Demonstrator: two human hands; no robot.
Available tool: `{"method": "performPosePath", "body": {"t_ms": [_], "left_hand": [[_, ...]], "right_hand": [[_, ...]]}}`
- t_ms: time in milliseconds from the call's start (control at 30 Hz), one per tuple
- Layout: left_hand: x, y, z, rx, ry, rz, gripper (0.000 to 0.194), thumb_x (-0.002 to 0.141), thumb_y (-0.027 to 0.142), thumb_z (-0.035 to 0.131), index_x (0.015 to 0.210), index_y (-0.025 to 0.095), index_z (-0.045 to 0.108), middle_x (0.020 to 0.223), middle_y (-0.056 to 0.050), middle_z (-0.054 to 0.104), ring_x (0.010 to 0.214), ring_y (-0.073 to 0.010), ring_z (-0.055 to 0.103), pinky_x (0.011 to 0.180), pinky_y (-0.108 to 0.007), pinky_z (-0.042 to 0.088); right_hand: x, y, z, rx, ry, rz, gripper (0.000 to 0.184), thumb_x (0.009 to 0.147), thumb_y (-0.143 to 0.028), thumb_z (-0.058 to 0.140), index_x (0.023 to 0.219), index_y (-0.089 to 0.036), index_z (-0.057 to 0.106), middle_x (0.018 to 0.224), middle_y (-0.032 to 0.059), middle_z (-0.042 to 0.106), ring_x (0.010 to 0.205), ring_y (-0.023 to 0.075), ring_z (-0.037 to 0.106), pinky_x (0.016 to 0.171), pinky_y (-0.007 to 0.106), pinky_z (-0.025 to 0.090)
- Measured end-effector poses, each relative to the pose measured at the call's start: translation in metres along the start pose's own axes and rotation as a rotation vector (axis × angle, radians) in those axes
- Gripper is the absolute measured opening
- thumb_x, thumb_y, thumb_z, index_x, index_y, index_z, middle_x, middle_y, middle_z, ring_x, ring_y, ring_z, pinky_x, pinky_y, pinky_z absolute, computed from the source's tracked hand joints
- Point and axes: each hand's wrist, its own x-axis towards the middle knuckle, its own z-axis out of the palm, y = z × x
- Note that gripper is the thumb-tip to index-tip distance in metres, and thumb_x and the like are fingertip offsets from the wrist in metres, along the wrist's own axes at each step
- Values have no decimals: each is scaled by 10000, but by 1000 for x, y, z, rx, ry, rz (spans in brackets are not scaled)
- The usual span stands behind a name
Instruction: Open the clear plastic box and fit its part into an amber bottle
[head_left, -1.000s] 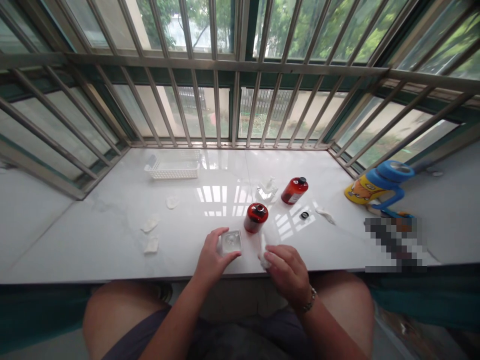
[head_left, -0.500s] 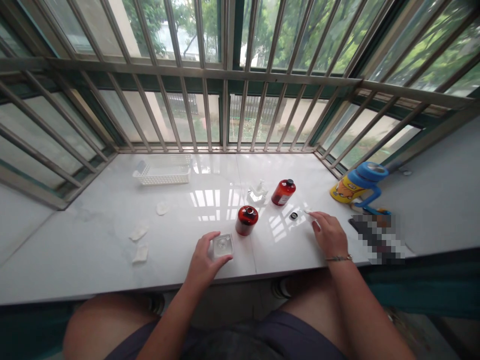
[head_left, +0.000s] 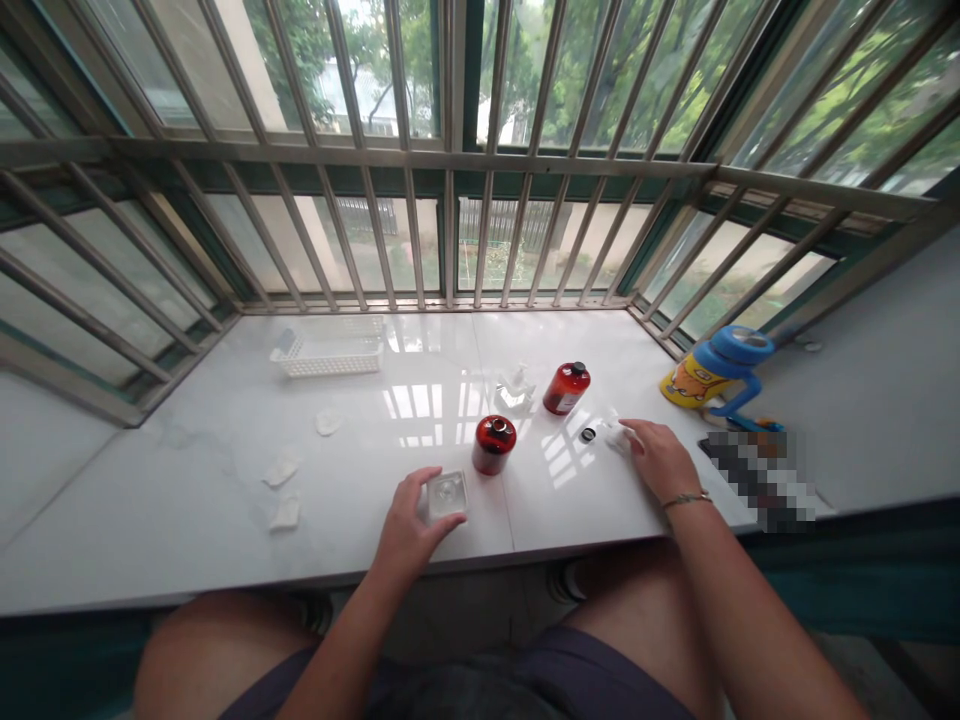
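My left hand (head_left: 411, 515) is curled around a small square container of clear glass (head_left: 448, 492), thumb and fingers on its sides. Just right of it stands a dark red bottle (head_left: 494, 446) with an uncapped neck. A second red bottle (head_left: 567, 388), with a black cap and a pale label, is farther back. Between my hands lies a small black ring-shaped cap (head_left: 588, 435). My right hand (head_left: 661, 462) rests low over the counter, its fingertips closed at a small whitish, see-through thing (head_left: 616, 432) whose kind I cannot make out.
Crumpled clear plastic or glass (head_left: 514, 388) lies behind the bottles. At back left is a white basket (head_left: 330, 362); several white pads (head_left: 284, 514) lie on the left. A blue and yellow jug (head_left: 716, 368) stands right, beside a blurred-out dark item (head_left: 757, 480). Metal bars border the counter.
My right hand has shifted slightly to the right, and more of the whitish see-through thing shows at its fingertips. My left hand keeps its hold on the glass container.
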Motion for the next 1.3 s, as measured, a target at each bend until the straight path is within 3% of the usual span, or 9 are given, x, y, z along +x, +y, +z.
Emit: {"method": "performPosePath", "body": {"t_ms": [133,267,367,633,767,900,1033,1133,1300], "left_hand": [[0,3,-1,7,-5,-6,649,796,416,921,1365,285,638,1397,-100,664,1341,-336,624,1182,-553,486],[-1,5,-1,7,1,-10,645,788,394,927,1357,287,642,1392,-91,670,1338,-331,627,1181,-548,488],[-1,6,0,0,7,-9,641,787,391,927,1353,282,646,1390,-97,671,1341,-334,626,1185,-552,482],[-1,5,-1,22,-15,-22,665,802,406,918,1384,273,625,1431,-108,656,1369,-329,613,1203,-550,464],[-1,3,-5,-14,-86,-58,740,797,402,925,1442,275,585,1499,-120,637,1405,-325,609,1231,-541,451],[0,4,-13,-24,-129,-64,733,812,373,903,1463,268,582,1533,-129,630,1427,-331,605,1241,-548,451],[1,13,-21,19,-154,-79,704,819,360,886,1458,274,603,1511,-112,660,1428,-337,609,1239,-554,457],[2,17,-24,23,-191,-66,718,828,354,874,1487,298,594,1523,-100,658,1431,-348,611,1229,-562,473],[-1,16,-25,11,-251,-38,755,849,349,859,1538,315,552,1565,-103,625,1452,-347,596,1233,-557,479]], "right_hand": [[-2,-10,-17,16,96,58,302,1012,-247,517,1234,-189,713,1147,145,777,1026,310,689,985,480,538],[-6,-41,-32,67,197,118,260,1049,-343,551,1174,-190,721,1034,118,774,907,271,704,889,430,563],[-9,-85,-37,151,214,139,250,1059,-396,594,1191,-222,715,1032,75,769,840,220,706,813,365,579],[-10,-237,-29,654,69,90,209,1058,-329,621,1236,-241,687,1137,90,728,986,238,700,881,407,611],[-15,-283,-20,824,-35,43,300,1040,-298,624,1336,-252,645,1279,121,693,1133,268,695,931,430,633],[-26,-302,-4,924,-180,18,616,963,-332,745,1527,-265,506,1484,162,598,1364,333,619,1072,509,609],[-34,-309,14,945,-265,8,919,874,-340,850,1648,-288,357,1620,173,504,1504,377,510,1214,609,494],[-32,-313,24,945,-290,12,969,858,-308,857,1670,-278,329,1647,177,489,1528,376,489,1261,623,433],[-20,-319,28,971,-346,66,901,848,-258,853,1631,-250,406,1607,182,544,1490,363,542,1255,602,443]]}}
